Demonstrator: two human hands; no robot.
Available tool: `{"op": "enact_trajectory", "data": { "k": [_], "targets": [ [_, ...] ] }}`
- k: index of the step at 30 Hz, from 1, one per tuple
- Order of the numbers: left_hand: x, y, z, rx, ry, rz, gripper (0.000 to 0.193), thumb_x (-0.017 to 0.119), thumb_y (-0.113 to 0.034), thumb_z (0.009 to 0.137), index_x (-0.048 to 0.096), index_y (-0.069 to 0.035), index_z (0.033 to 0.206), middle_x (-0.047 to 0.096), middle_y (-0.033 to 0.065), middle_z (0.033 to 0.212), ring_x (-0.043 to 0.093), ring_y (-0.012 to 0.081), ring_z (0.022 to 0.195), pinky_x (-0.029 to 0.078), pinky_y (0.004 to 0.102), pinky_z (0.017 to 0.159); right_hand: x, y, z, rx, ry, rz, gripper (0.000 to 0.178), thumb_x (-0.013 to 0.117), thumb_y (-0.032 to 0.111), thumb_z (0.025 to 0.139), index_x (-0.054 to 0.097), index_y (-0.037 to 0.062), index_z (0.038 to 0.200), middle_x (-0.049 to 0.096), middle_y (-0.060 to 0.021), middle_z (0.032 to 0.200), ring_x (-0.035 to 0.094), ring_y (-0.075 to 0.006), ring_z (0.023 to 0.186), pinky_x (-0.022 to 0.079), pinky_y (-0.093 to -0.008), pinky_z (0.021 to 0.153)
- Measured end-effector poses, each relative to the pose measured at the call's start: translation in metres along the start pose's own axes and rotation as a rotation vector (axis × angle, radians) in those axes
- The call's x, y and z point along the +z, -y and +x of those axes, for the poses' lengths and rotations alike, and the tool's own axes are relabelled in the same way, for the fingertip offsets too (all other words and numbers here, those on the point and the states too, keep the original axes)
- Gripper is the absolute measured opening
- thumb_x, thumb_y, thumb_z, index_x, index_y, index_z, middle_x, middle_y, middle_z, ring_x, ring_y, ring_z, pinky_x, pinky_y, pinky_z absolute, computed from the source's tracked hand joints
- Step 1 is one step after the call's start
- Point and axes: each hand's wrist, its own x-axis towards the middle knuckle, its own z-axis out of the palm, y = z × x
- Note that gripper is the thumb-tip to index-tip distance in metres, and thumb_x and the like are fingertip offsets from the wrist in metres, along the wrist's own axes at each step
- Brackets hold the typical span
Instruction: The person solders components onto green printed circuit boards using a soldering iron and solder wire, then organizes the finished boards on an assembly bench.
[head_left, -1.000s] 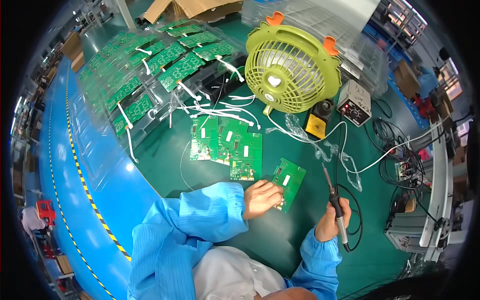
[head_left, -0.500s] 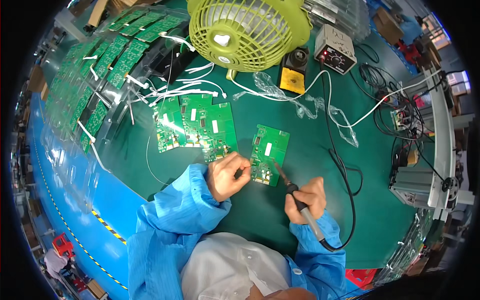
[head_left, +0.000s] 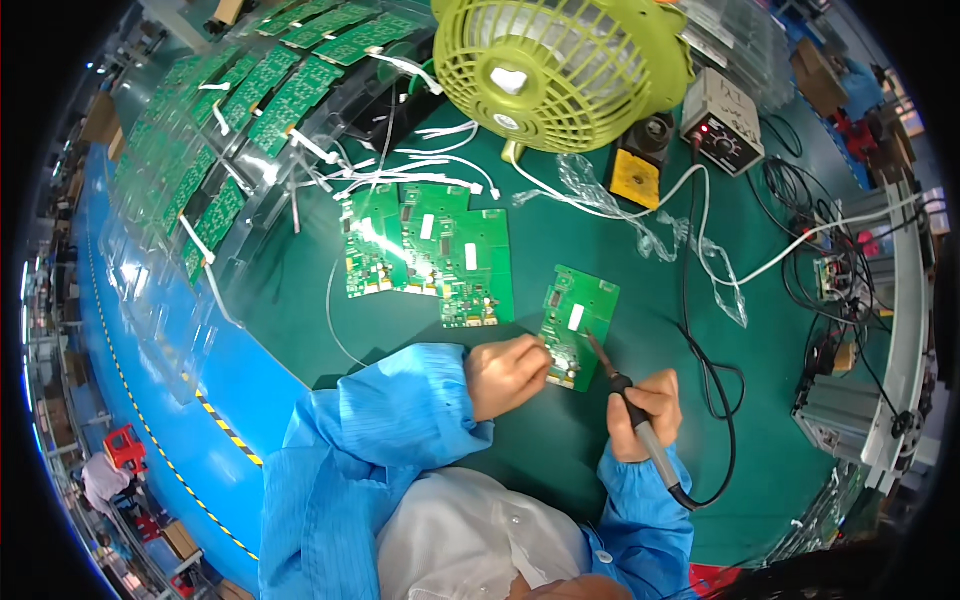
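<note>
A green circuit board [head_left: 596, 302] with a white label lies on the green table in front of me. My left hand [head_left: 508, 378] is closed in a pinch at its lower left edge. A thin strand like solder wire [head_left: 331, 300] curves over the table toward my left sleeve; the piece between the fingertips hardly shows. My right hand [head_left: 648, 412] grips a soldering iron [head_left: 652, 440] by its dark and grey handle, its tip over the board's right part. To the left, several similar boards [head_left: 490, 240] lie overlapping.
A green fan [head_left: 560, 70] stands at the back. Beside it are the iron's holder with a yellow sponge [head_left: 635, 180] and a soldering station [head_left: 722, 120]. White cables [head_left: 420, 180] lie behind the boards. Clear trays with boards [head_left: 290, 105] fill the left. A metal frame [head_left: 870, 400] stands right.
The whole view has shifted, so the table's things appear further right and slightly lower. My left hand has turned slightly and its fingertips lie closer over the board's edge. The iron stays over the board.
</note>
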Motion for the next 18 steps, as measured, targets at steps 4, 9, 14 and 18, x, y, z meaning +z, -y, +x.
{"op": "enact_trajectory", "data": {
  "k": [4, 9, 14, 18],
  "targets": [
    [0.0022, -0.0001, 0.0093, 0.056, -0.051, -0.007, 0.016, 0.063, 0.002, 0.067, 0.057, -0.006, 0.079, 0.061, 0.0041, 0.083, 0.056, 0.0195, 0.055, 0.045, 0.0262, 0.052, -0.0045, 0.0003, -0.0017, 0.042, -0.019, -0.015, 0.021, 0.063, 0.000, 0.060, 0.051, 0.0076, 0.076, 0.047, -0.0054, 0.066, 0.037, -0.0175, 0.058, 0.034, -0.0306, 0.056],
    [-0.0009, -0.0012, 0.0053, 0.049, -0.050, 0.016, 0.016, 0.063, 0.002, 0.067, 0.056, -0.006, 0.078, 0.060, 0.0029, 0.081, 0.056, 0.0190, 0.054, 0.045, 0.0260, 0.049, -0.0049, 0.0008, 0.0006, 0.070, -0.039, -0.010, 0.019, 0.061, 0.000, 0.060, 0.050, 0.0074, 0.075, 0.046, -0.0057, 0.066, 0.036, -0.0172, 0.059, 0.034, -0.0303, 0.056],
    [-0.0014, -0.0034, 0.0039, 0.008, -0.005, 0.041, 0.015, 0.063, 0.002, 0.067, 0.056, -0.006, 0.077, 0.058, 0.0021, 0.077, 0.055, 0.0182, 0.052, 0.044, 0.0259, 0.046, -0.0065, 0.0061, 0.0036, 0.008, 0.015, -0.060, 0.019, 0.061, 0.001, 0.061, 0.050, 0.0074, 0.074, 0.046, -0.0058, 0.066, 0.036, -0.0175, 0.060, 0.033, -0.0305, 0.056],
    [-0.0035, 0.0011, 0.0080, -0.004, -0.024, 0.053, 0.015, 0.063, 0.003, 0.067, 0.056, -0.007, 0.077, 0.055, 0.0017, 0.074, 0.054, 0.0176, 0.050, 0.043, 0.0256, 0.044, -0.0047, 0.0046, 0.0030, -0.066, 0.065, -0.100, 0.018, 0.061, 0.001, 0.061, 0.050, 0.0073, 0.074, 0.046, -0.0059, 0.066, 0.036, -0.0180, 0.060, 0.033, -0.0308, 0.056]
  ]
}}
